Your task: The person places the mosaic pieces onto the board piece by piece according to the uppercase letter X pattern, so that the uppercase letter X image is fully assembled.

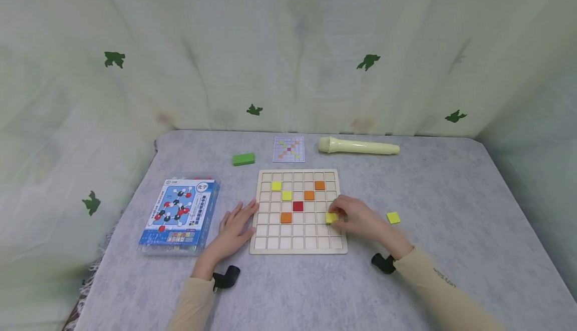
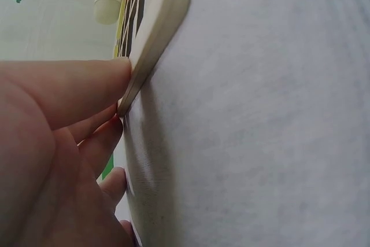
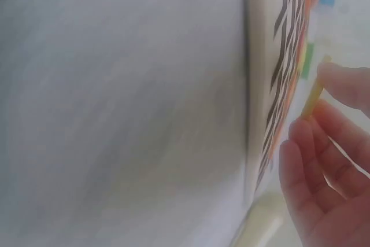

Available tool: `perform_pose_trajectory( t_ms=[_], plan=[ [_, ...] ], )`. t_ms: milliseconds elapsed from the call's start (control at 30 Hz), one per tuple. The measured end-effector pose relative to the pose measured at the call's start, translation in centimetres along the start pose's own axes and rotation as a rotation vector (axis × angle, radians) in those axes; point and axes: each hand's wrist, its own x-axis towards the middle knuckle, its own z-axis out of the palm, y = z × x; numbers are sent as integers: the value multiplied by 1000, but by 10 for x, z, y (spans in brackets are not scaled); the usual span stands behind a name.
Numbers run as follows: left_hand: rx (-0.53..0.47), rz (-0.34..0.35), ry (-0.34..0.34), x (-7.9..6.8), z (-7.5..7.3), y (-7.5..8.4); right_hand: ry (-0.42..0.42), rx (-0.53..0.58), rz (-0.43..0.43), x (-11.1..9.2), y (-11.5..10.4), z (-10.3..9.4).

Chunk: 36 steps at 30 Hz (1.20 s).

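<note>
A pale wooden grid board (image 1: 299, 249) lies flat in the middle of the table. Set in its cells are two yellow tiles, one of them a yellow tile (image 1: 276, 186) at the upper left, several orange tiles such as the orange tile (image 1: 319, 185), and a red tile (image 1: 298, 206) near the centre. My right hand (image 1: 360, 217) pinches another yellow tile (image 3: 314, 98) between thumb and fingers, close over the board's right side. With fairly straight fingers, my left hand (image 1: 234, 231) touches the board's left edge. A loose yellow tile (image 1: 393, 218) lies beyond the right hand.
Behind the board lie a printed pattern card (image 1: 289, 149), a green block (image 1: 243, 159) and a pale yellow microphone-shaped object (image 1: 358, 146). A boxed molecular model set (image 1: 179, 216) sits to the left. A patterned curtain (image 1: 297, 50) hangs behind the table.
</note>
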Motion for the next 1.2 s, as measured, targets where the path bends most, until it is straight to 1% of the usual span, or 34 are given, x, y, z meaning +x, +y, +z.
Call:
perform_pose_trajectory(
  t_ms=[100,200,300,367,500,700,833,933,1067,1200],
  plan=[
    [3,-6,-4,1,0,-1,-22,-20,13,13,-8,10],
    [-2,-8,-9,1,0,-1,-32,-68,10,25,-15,18],
    [-2,0,-3,1,0,-1,-39,-111,6,34,-22,25],
    [-1,4,-2,1,0,-1,-44,-130,19,39,-26,29],
    [-1,14,5,1,0,-1,-42,-147,40,43,-30,33],
    [-3,9,1,1,-1,1,-31,-124,59,38,-29,30],
    [-6,-1,-7,1,-1,1,-1,-46,83,27,-24,18],
    [-4,-12,-14,1,-1,1,30,22,107,12,-15,6],
    [-1,-23,-19,1,-1,2,78,64,101,-19,6,-10],
    [0,-27,-22,1,-2,3,106,76,94,-58,28,-27]
  ],
)
